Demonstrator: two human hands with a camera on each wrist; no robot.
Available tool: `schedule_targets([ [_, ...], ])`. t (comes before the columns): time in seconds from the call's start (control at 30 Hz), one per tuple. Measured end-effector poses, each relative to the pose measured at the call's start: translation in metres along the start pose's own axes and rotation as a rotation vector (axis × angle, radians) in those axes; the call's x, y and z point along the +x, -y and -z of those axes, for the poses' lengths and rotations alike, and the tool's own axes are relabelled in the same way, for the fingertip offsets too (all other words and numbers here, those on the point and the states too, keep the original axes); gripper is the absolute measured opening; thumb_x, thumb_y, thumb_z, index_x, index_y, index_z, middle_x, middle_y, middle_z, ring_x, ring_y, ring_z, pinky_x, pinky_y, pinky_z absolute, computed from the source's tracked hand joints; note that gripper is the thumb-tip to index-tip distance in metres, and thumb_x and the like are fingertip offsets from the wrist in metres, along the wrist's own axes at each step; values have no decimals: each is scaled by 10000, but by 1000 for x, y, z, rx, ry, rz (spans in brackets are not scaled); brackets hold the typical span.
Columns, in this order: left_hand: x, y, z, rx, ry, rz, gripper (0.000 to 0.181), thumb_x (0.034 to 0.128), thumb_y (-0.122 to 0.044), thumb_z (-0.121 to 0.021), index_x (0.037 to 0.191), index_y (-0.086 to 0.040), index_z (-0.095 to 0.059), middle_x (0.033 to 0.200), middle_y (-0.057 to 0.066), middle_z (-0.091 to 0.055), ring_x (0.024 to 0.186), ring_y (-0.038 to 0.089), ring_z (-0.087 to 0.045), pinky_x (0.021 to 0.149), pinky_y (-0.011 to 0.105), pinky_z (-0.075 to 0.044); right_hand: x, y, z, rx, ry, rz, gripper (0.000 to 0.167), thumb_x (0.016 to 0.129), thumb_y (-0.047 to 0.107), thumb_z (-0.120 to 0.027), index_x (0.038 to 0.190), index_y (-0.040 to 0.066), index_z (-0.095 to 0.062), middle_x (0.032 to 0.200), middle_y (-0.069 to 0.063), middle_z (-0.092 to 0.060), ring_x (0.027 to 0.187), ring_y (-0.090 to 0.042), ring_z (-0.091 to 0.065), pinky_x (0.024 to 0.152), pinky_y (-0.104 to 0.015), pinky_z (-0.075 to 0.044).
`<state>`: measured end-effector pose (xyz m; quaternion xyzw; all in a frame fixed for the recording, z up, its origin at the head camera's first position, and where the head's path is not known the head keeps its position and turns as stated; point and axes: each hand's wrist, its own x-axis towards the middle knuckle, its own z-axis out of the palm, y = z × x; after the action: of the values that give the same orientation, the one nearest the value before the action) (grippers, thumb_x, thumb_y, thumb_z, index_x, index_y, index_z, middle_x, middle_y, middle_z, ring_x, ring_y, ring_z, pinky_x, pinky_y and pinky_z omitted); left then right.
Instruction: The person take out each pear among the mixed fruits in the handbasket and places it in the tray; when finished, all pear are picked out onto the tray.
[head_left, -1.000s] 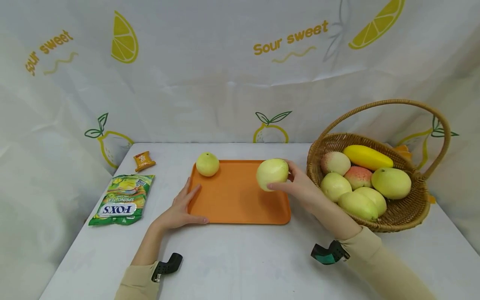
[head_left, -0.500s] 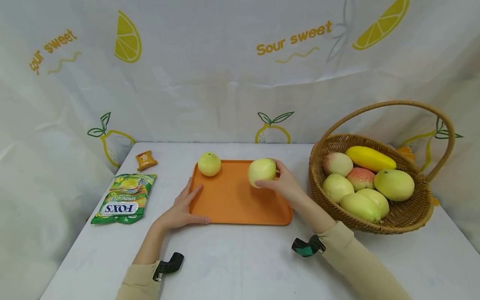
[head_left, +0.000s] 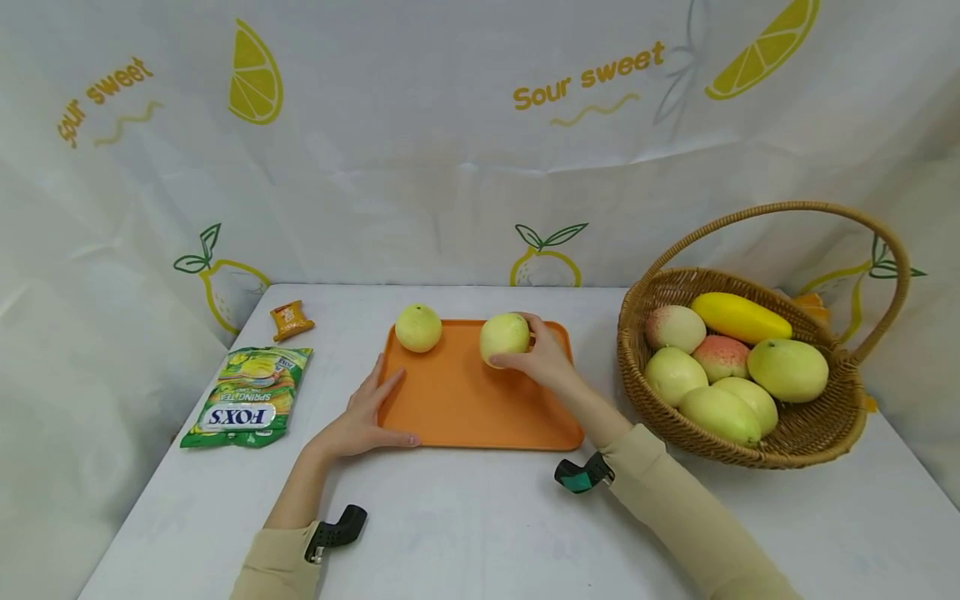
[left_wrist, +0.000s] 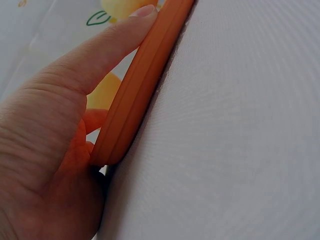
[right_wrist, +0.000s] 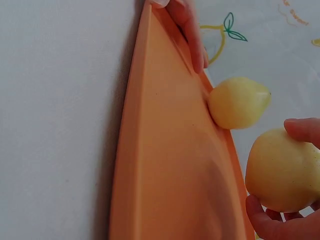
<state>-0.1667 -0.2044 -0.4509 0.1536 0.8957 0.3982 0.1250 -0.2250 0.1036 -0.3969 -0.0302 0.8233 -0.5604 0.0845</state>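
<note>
An orange tray (head_left: 480, 408) lies on the white table. My left hand (head_left: 362, 421) rests at its left front corner, fingers spread on the left rim and thumb straight along the front edge; the left wrist view shows that thumb (left_wrist: 105, 47) touching the rim. A round yellow-green fruit (head_left: 418, 328), tapering to a stem end, sits at the back left corner. Between thumb and fingers my right hand (head_left: 546, 358) grips a second such fruit (right_wrist: 280, 170) over the back of the tray. A gap to the tray is hard to judge.
At the right stands a handled wicker basket (head_left: 813, 437) of several fruits, among them a long yellow one (head_left: 740, 317) and a reddish one (head_left: 722, 357). A green FOX'S bag (head_left: 251, 396) and a small orange packet (head_left: 291, 320) lie at the left. Behind hangs a printed cloth (head_left: 420, 167).
My right hand has carried its fruit leftward over the tray, closer to the other fruit, and slightly lower since the first frame. My left hand keeps its place on the tray.
</note>
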Motion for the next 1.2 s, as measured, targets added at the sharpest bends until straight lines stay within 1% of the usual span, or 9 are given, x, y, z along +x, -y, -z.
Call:
schedule_targets([
  [0.2,1,-1,0,-6,-3,-5,1109,717,-458,-849,1562,-109,-221,1618,100,156,1450,433,50,1082,692,-68,12,-2,-7,10,2,21,862,746,176,-842,1464,133,-369,1426,-113,-429,1212,-317,-453,995,-479,-407],
  [0.33,0,-2,1,-6,-5,0,1113,709,-462,-852,1562,-116,-226,1619,88,155,1454,421,46,1085,688,-71,19,-3,-12,1,6,25,857,758,177,-839,1468,146,-359,1427,-125,-430,1224,-316,-460,1023,-487,-392],
  [0.5,0,-2,1,-5,-4,3,1116,707,-467,-851,1564,-126,-223,1620,72,159,1457,410,49,1086,688,-69,27,-3,-18,-32,9,47,844,763,153,-834,1467,141,-367,1413,-152,-446,1229,-330,-469,1028,-495,-387],
  [0.6,0,-2,1,-6,-4,6,1117,707,-475,-849,1565,-133,-223,1620,72,157,1457,411,47,1086,688,-70,31,-4,-21,-49,10,68,837,764,138,-833,1463,143,-372,1426,-140,-447,1242,-328,-465,1035,-498,-379],
  [0.83,0,-1,-1,-10,-2,11,1112,706,-479,-847,1564,-137,-227,1621,72,155,1455,418,43,1089,681,-78,37,-6,-27,-126,-5,107,835,768,140,-833,1466,150,-375,1431,-132,-456,1236,-330,-477,1018,-505,-390],
  [1.0,0,-1,-1,-2,-3,8,1112,707,-480,-847,1564,-133,-228,1621,68,156,1455,418,45,1090,681,-79,38,-5,-29,-167,-7,133,841,772,120,-825,1473,109,-360,1438,-153,-446,1246,-334,-471,1022,-500,-390],
  [1.2,-1,-2,1,1,-5,0,1117,705,-462,-854,1562,-117,-227,1620,82,154,1456,413,50,1091,679,-72,39,-2,-31,-244,9,158,818,795,156,-809,1466,52,-354,1420,-182,-442,1247,-340,-462,1032,-500,-382],
])
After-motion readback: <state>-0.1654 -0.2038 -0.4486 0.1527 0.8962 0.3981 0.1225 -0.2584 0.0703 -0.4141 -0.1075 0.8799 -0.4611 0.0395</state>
